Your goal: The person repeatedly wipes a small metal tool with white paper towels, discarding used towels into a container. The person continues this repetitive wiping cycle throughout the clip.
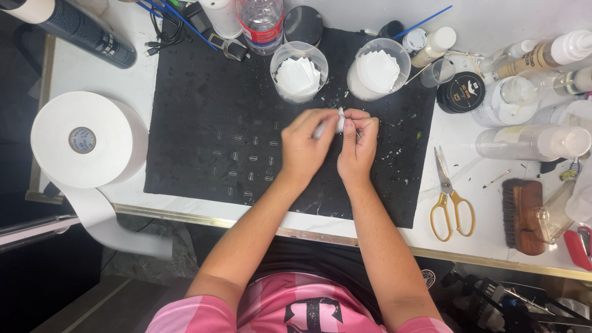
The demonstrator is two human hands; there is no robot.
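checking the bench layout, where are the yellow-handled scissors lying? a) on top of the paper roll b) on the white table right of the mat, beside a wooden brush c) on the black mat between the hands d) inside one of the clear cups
b: the scissors lie flat on the white table, just past the black mat's right edge, with the wooden brush beside them.

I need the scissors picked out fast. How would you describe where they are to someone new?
Start at the black mat on the white table. Just off its right edge, beside a wooden brush, lie the scissors. Their yellow handles set them apart.
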